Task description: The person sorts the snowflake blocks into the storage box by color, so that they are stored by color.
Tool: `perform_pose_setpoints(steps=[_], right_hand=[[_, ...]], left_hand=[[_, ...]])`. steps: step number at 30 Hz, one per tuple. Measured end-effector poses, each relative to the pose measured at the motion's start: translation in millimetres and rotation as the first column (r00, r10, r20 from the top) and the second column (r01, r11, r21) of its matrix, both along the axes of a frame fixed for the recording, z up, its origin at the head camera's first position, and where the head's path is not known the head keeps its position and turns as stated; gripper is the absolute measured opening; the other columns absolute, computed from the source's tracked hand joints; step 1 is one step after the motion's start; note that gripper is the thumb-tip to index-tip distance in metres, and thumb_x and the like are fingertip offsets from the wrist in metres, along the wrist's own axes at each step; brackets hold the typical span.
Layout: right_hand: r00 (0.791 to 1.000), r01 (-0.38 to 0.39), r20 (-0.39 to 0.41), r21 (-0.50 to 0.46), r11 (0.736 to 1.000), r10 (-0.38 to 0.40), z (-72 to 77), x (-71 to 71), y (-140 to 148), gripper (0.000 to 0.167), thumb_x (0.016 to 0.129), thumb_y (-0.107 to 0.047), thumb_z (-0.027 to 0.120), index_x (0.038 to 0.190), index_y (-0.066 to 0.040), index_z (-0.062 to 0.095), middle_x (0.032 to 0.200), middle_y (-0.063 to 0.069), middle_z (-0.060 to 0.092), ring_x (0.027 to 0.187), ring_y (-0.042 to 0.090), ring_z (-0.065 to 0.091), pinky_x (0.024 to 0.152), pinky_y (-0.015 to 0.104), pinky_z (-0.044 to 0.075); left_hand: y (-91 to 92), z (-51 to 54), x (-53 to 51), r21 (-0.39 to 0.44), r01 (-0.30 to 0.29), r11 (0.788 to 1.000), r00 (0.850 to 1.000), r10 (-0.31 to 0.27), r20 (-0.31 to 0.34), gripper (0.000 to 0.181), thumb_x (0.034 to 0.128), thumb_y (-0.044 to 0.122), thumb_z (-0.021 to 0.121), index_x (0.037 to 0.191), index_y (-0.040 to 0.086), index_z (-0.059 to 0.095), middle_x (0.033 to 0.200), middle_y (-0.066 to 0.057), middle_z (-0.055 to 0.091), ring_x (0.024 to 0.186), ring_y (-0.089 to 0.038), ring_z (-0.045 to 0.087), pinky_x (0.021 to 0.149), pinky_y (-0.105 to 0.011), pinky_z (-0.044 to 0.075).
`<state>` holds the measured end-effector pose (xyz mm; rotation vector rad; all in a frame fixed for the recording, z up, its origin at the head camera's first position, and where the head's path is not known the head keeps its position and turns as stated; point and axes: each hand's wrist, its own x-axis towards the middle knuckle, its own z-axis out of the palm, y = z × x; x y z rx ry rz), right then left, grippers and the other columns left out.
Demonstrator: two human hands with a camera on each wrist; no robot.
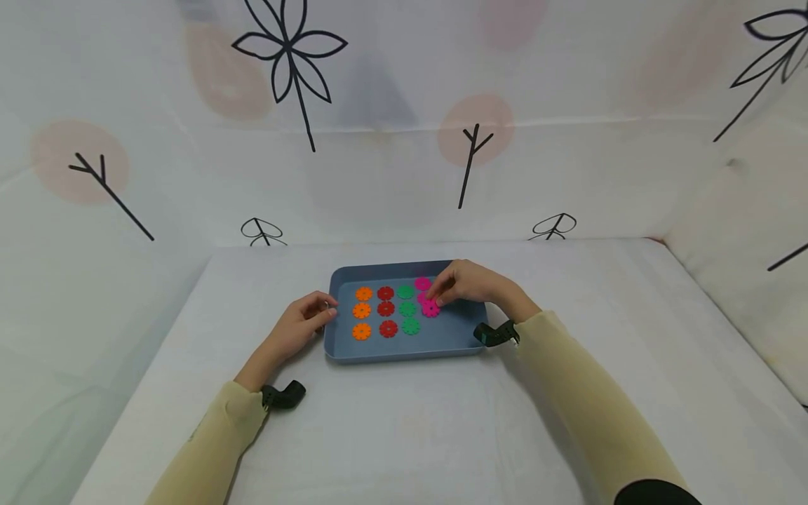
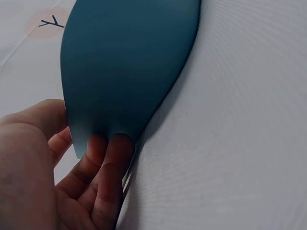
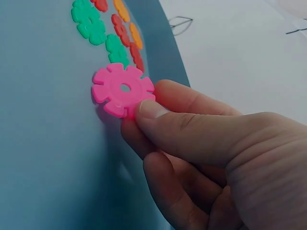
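Note:
My right hand [image 1: 470, 282] is over the right half of a blue-grey tray [image 1: 454, 340]. Its thumb and finger pinch a pink notched plastic disc [image 3: 109, 88] with a hole in its middle, close above the tray floor. Behind that disc, more pink [image 1: 422, 283] shows, partly hidden by the fingers. To the left lie columns of green discs [image 1: 411, 326], red discs [image 1: 388, 328] and orange discs [image 1: 362, 331]. My left hand [image 1: 301, 321] grips the tray's left edge; in the left wrist view, fingertips [image 2: 120, 143] touch its outer wall [image 2: 124, 62].
A white cloth [image 1: 404, 428] covers the table under the tray. Beyond its back edge stands a pale printed curtain [image 1: 391, 182] with plant drawings, and more fabric hangs at both sides. Each wrist carries a dark band with a camera [image 1: 284, 395].

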<state>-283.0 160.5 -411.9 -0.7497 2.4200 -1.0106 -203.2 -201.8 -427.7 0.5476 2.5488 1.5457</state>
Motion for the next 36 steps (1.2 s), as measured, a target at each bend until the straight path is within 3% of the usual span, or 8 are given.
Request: perform_pose_setpoints(steps=[19, 25, 28, 33, 36], right_hand=[[1.0, -0.022, 0.005, -0.026, 0.999, 0.023, -1.1, 0.3, 1.7, 0.019, 0.087, -0.007, 0.077, 0.105, -0.008, 0.079, 0.094, 0.001, 0.074, 0.086, 0.015, 0.067, 0.079, 0.032, 0.052], [1.0, -0.027, 0.003, -0.048, 0.998, 0.027, -1.8, 0.3, 2.9, 0.018, 0.087, -0.006, 0.076, 0.106, -0.008, 0.078, 0.097, 0.0, 0.075, 0.089, 0.014, 0.068, 0.081, 0.032, 0.053], [1.0, -0.004, -0.002, -0.06, 0.998, 0.003, -1.6, 0.5, 2.7, 0.018, 0.087, -0.006, 0.076, 0.105, -0.009, 0.078, 0.098, 0.0, 0.074, 0.09, 0.016, 0.067, 0.082, 0.033, 0.052], [0.999, 0.031, 0.025, -0.121, 0.992, -0.028, 0.6, 0.5, 4.1, 0.019, 0.088, -0.005, 0.075, 0.107, -0.007, 0.078, 0.101, 0.003, 0.074, 0.093, 0.019, 0.066, 0.085, 0.035, 0.051], [0.998, 0.033, 0.05, -0.168, 0.985, -0.024, 4.8, -0.1, 7.6, 0.021, 0.088, -0.003, 0.074, 0.109, -0.003, 0.076, 0.103, 0.006, 0.074, 0.094, 0.02, 0.067, 0.085, 0.034, 0.052]], left_hand=[[0.4, -2.2, -1.0, -0.004, 0.001, 1.0, 1.0, -0.001, -0.022, 0.022, 0.1006, 0.009, 0.059, 0.118, -0.005, 0.061, 0.087, -0.011, 0.057, 0.073, -0.036, 0.054, 0.059, -0.027, 0.044], [-7.6, -28.4, -14.7, 0.007, -0.017, 1.0, 0.999, 0.017, -0.029, 0.022, 0.101, 0.013, 0.06, 0.119, 0.002, 0.062, 0.088, -0.007, 0.057, 0.071, -0.026, 0.054, 0.059, -0.027, 0.043], [-9.2, -31.1, -17.1, 0.008, -0.014, 1.0, 1.0, 0.014, -0.022, 0.022, 0.1009, 0.017, 0.061, 0.119, 0.005, 0.063, 0.088, -0.007, 0.057, 0.071, -0.025, 0.054, 0.059, -0.027, 0.043], [-7.4, -26.3, -15.0, -0.002, -0.016, 1.0, 1.0, 0.016, -0.015, 0.021, 0.1009, 0.017, 0.061, 0.118, 0.004, 0.063, 0.088, -0.01, 0.056, 0.072, -0.03, 0.053, 0.058, -0.027, 0.042], [-2.4, -13.6, -7.1, -0.002, -0.008, 1.0, 1.0, 0.008, -0.018, 0.022, 0.1009, 0.012, 0.06, 0.118, -0.002, 0.062, 0.087, -0.011, 0.055, 0.072, -0.038, 0.052, 0.058, -0.026, 0.042]])
